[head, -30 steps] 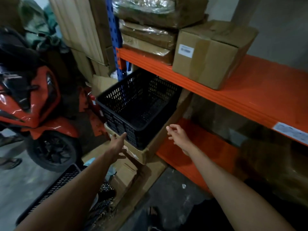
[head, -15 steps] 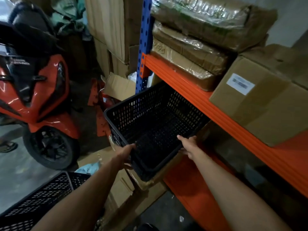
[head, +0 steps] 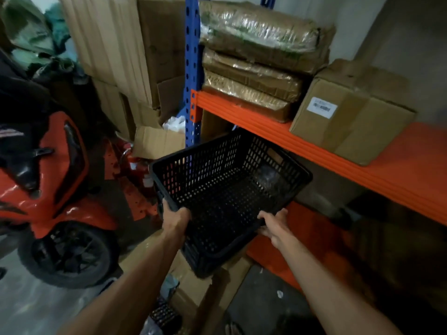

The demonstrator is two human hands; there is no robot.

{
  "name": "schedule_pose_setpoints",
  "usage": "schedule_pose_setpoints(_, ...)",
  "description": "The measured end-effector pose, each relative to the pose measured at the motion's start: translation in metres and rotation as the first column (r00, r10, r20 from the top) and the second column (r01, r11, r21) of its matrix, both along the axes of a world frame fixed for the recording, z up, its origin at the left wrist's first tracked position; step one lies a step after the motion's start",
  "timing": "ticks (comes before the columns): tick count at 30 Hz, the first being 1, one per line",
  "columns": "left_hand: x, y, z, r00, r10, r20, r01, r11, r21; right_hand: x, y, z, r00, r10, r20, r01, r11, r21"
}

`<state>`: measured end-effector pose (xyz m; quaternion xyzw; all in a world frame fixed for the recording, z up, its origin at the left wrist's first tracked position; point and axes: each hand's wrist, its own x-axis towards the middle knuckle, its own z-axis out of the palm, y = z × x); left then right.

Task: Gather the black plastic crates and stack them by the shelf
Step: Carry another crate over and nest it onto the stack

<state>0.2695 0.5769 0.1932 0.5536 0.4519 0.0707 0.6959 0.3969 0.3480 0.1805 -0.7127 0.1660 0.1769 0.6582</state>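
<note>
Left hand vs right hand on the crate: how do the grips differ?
The left hand wraps the black crate's near-left rim, fingers curled over the edge; the right hand takes the near-right rim with its fingers more spread. The left hand sits slightly higher and farther forward than the right hand. Both are bare and hold the same crate.

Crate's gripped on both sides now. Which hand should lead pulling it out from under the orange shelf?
Probably left: the left hand wraps the black crate rim at its open side; the right hand sits nearer the orange shelf.
</note>
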Motion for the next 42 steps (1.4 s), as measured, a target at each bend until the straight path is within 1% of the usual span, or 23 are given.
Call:
schedule_pose_setpoints(2,-0.027,0.006,0.013,0.998,-0.063,-0.016,0.064,0.993,0.095,-0.04,-0.003,0.003,0.997,-0.077,0.028,0.075,0.995,0.067)
schedule_pose_setpoints(3,-0.032,0.007,0.018,0.997,-0.073,-0.027,0.076,0.99,0.122,-0.05,-0.005,0.005,0.996,-0.085,0.032,0.083,0.994,0.075)
schedule_pose_setpoints(6,-0.058,0.0,0.038,0.986,-0.169,-0.002,0.168,0.975,0.144,-0.1,-0.023,0.023,0.99,-0.128,0.054,0.125,0.991,0.057)
schedule_pose_setpoints(8,-0.071,-0.001,0.048,0.979,-0.201,0.022,0.195,0.967,0.165,-0.123,-0.038,0.035,0.992,-0.108,0.058,0.107,0.994,0.005)
schedule_pose_setpoints(9,-0.078,-0.006,0.054,0.972,-0.233,0.034,0.224,0.96,0.17,-0.141,-0.052,0.045,0.995,-0.085,0.06,0.088,0.995,-0.053)
schedule_pose_setpoints(11,-0.088,-0.008,0.056,0.969,-0.243,0.041,0.234,0.959,0.162,-0.158,-0.064,0.05,0.999,-0.019,0.037,0.024,0.987,-0.16)
schedule_pose_setpoints(13,-0.103,-0.017,0.062,0.966,-0.249,0.075,0.237,0.961,0.144,-0.179,-0.084,0.058,0.998,-0.051,0.043,0.059,0.977,-0.203)
schedule_pose_setpoints(14,-0.109,-0.019,0.063,0.965,-0.248,0.087,0.235,0.962,0.143,-0.184,-0.095,0.061,0.994,-0.102,0.051,0.11,0.973,-0.201)
schedule_pose_setpoints(16,-0.122,-0.028,0.07,0.957,-0.269,0.111,0.253,0.958,0.138,-0.195,-0.124,0.069,0.972,-0.224,0.071,0.232,0.963,-0.14)
schedule_pose_setpoints(17,-0.129,-0.032,0.075,0.95,-0.288,0.119,0.27,0.952,0.146,-0.203,-0.139,0.075,0.953,-0.293,0.07,0.298,0.952,-0.075)
schedule_pose_setpoints(19,-0.138,-0.038,0.086,0.94,-0.317,0.126,0.294,0.94,0.172,-0.212,-0.166,0.087,0.91,-0.412,0.05,0.408,0.909,0.083)
schedule_pose_setpoints(21,-0.145,-0.045,0.1,0.925,-0.35,0.145,0.319,0.927,0.199,-0.223,-0.194,0.097,0.863,-0.502,0.059,0.49,0.859,0.145)
schedule_pose_setpoints(24,-0.164,-0.072,0.125,0.9,-0.389,0.198,0.341,0.91,0.237,-0.248,-0.244,0.112,0.793,-0.607,0.058,0.593,0.789,0.16)
schedule_pose_setpoints(25,-0.169,-0.081,0.133,0.893,-0.395,0.217,0.342,0.907,0.244,-0.256,-0.259,0.119,0.789,-0.61,0.073,0.591,0.787,0.177)
schedule_pose_setpoints(28,-0.189,-0.117,0.156,0.858,-0.434,0.273,0.358,0.889,0.287,-0.285,-0.311,0.147,0.824,-0.543,0.162,0.508,0.834,0.215)
schedule_pose_setpoints(31,-0.212,-0.165,0.183,0.809,-0.502,0.305,0.397,0.85,0.346,-0.321,-0.37,0.174,0.794,-0.569,0.215,0.523,0.819,0.236)
schedule_pose_setpoints(33,-0.225,-0.198,0.198,0.786,-0.528,0.321,0.416,0.837,0.357,-0.342,-0.403,0.187,0.769,-0.582,0.263,0.549,0.813,0.194)
schedule_pose_setpoints(35,-0.234,-0.227,0.202,0.777,-0.536,0.33,0.424,0.833,0.355,-0.364,-0.432,0.194,0.748,-0.576,0.33,0.573,0.811,0.117)
schedule_pose_setpoints(37,-0.243,-0.261,0.203,0.769,-0.554,0.319,0.445,0.822,0.354,-0.392,-0.468,0.199,0.721,-0.585,0.371,0.597,0.796,0.095)
schedule_pose_setpoints(41,-0.246,-0.324,0.199,0.746,-0.591,0.307,0.468,0.793,0.391,-0.435,-0.537,0.192,0.724,-0.613,0.317,0.607,0.784,0.129)
schedule_pose_setpoints(42,-0.245,-0.338,0.198,0.738,-0.604,0.302,0.475,0.782,0.403,-0.443,-0.55,0.188,0.711,-0.633,0.308,0.627,0.768,0.13)
